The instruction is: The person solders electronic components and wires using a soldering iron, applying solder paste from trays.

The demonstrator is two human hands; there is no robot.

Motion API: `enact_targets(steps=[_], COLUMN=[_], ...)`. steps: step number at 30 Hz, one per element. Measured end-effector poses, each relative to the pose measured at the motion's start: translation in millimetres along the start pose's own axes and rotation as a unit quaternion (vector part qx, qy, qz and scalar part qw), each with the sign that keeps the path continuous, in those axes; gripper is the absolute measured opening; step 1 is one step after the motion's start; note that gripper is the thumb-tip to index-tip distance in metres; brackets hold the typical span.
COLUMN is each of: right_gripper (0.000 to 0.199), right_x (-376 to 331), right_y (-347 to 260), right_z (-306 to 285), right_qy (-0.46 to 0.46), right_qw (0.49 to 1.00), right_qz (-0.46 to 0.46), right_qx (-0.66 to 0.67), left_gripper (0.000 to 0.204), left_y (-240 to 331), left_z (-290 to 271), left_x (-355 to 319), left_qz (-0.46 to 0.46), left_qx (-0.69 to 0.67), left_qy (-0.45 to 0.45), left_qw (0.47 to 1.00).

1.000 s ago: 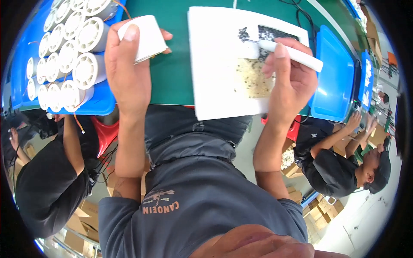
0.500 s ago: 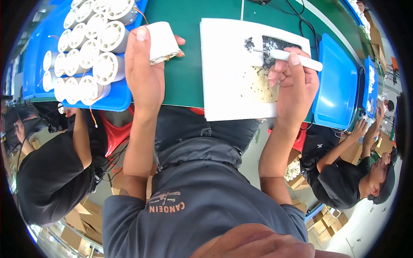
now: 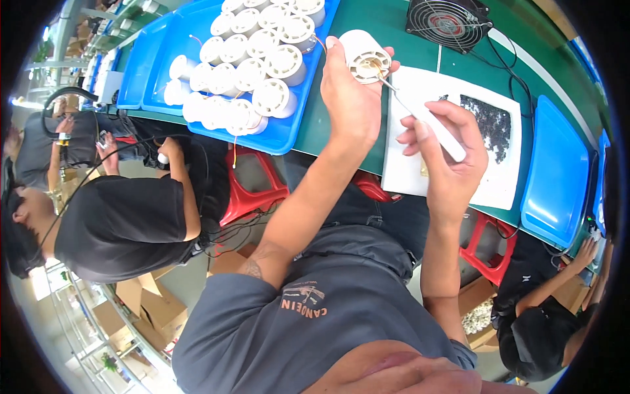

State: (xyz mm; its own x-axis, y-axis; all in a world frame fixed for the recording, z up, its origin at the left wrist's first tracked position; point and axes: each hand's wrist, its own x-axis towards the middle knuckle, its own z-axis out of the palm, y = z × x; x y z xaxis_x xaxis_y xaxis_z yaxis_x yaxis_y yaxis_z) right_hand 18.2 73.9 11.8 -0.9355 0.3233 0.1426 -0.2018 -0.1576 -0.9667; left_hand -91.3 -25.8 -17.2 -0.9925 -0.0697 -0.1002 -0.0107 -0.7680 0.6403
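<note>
Where a second ago the right hand (image 3: 453, 157) kept its white pen-shaped tool (image 3: 430, 125) down over the white sheet (image 3: 499, 177) with its heap of small dark parts (image 3: 489, 118), the head view now shows that tool lifted, its thin metal tip touching the face of the white spool (image 3: 364, 56). The left hand (image 3: 351, 98), fingers clamped round the spool, holds it above the green tabletop (image 3: 367, 20), just beside the blue tray (image 3: 282, 131) of like spools. By this, picking has given way to work on the spool itself.
</note>
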Motion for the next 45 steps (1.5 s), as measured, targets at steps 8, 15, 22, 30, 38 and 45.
enact_targets(steps=[8,15,22,30,38,45], right_gripper=[0.027,0.029,0.027,0.024,0.023,0.028], right_x=[-1.9,-1.5,1.1,6.4,13.0,16.5], right_y=[18.9,24.1,15.2,13.7,10.9,-11.0], right_z=[14.3,12.4,15.4,21.5,18.9,-19.6], right_qy=[0.024,0.037,0.038,0.054,0.118,0.067], right_qw=[0.997,0.991,0.984,0.947,0.940,0.991], right_qz=[-0.066,-0.088,-0.121,-0.238,-0.246,-0.102], right_qx=[-0.045,-0.097,-0.128,-0.211,-0.203,-0.058], left_gripper=[0.051,0.050,0.049,0.040,0.032,0.038], left_y=[-0.4,-1.4,3.5,4.5,0.1,7.2], left_z=[9.6,13.5,24.9,34.8,51.9,65.0], left_x=[-10.3,-16.7,-23.6,-25.7,-18.5,123.0], left_qz=[0.035,0.024,0.029,0.080,0.111,0.121], left_qx=[0.017,0.047,0.089,0.146,0.175,0.060], left_qy=[0.010,0.016,0.009,-0.060,-0.124,-0.019], left_qw=[0.999,0.998,0.996,0.984,0.970,0.991])
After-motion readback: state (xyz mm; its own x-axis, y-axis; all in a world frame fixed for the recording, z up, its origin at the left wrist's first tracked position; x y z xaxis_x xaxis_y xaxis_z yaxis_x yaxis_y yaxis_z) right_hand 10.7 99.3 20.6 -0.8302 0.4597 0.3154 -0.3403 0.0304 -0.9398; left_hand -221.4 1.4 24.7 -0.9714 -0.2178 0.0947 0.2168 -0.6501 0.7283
